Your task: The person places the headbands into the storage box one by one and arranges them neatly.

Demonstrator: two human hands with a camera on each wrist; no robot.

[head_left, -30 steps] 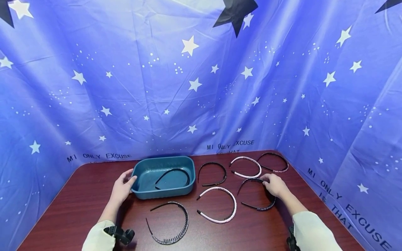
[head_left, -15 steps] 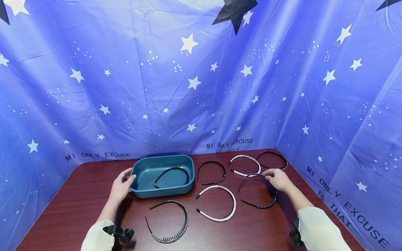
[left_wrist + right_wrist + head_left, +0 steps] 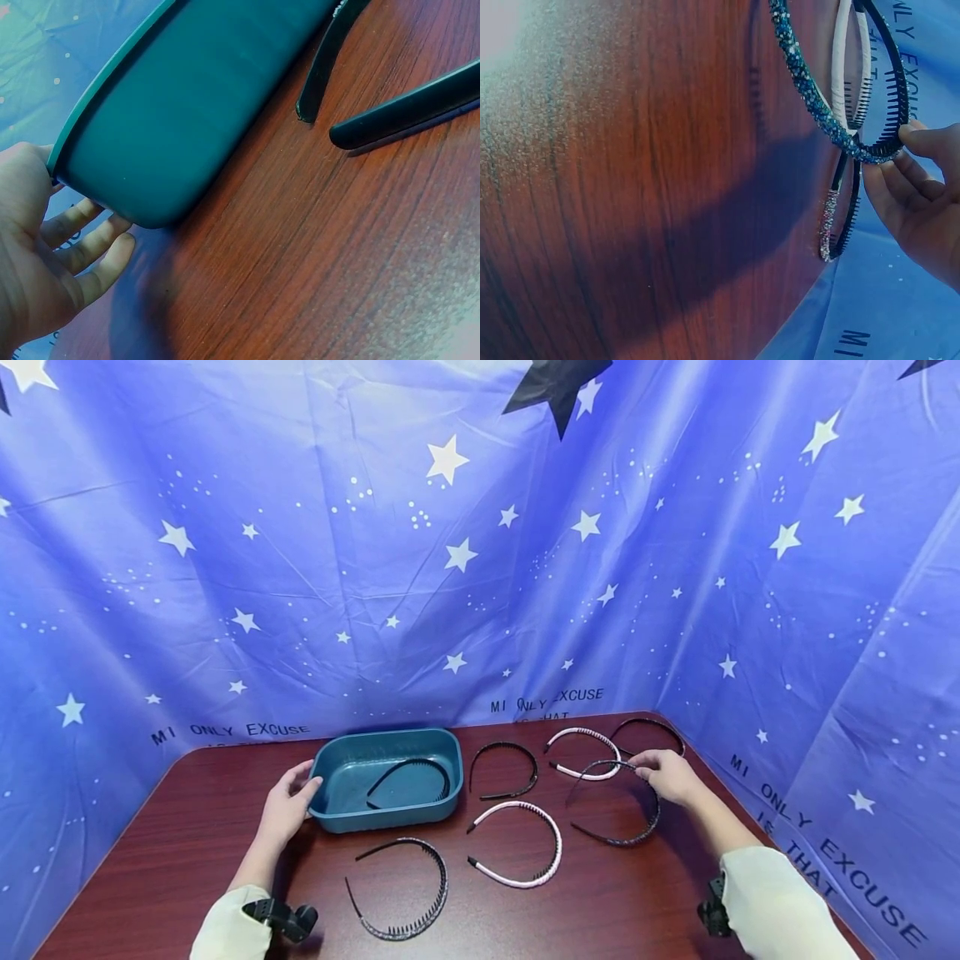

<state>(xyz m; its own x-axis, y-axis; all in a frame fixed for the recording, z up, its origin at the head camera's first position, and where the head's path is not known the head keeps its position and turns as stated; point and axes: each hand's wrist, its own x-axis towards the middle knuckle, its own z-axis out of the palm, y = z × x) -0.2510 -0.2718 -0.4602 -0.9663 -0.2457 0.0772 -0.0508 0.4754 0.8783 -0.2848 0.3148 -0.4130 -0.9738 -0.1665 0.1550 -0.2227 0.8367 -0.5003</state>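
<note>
My left hand (image 3: 287, 806) holds the left end of a teal plastic tub (image 3: 390, 820), thumb at the rim and fingers along the outside in the left wrist view. Inside the tub lies a black toothed headband (image 3: 416, 762). With thumb and fingers, my right hand (image 3: 669, 777) pinches a dark glittery headband (image 3: 656, 818) by its curved side. In the right wrist view this glittery headband (image 3: 799, 71) hangs raised over the tabletop, with a hand-shaped shadow below. Behind it are a pale pink headband (image 3: 581, 730) and a black one with a sparkly section (image 3: 828, 217).
On the dark red wooden table (image 3: 195, 827) lie a black headband (image 3: 536, 772) right of the tub, a second pale pink headband (image 3: 559, 847) at centre, and a glittery toothed one (image 3: 446, 889) in front. A blue star-patterned cloth (image 3: 405, 568) hangs behind and around the table.
My right hand has risen slightly, moving back and to the right, and the dark glittery headband has lifted and tilted with it. The left hand keeps its hold on the tub.
</note>
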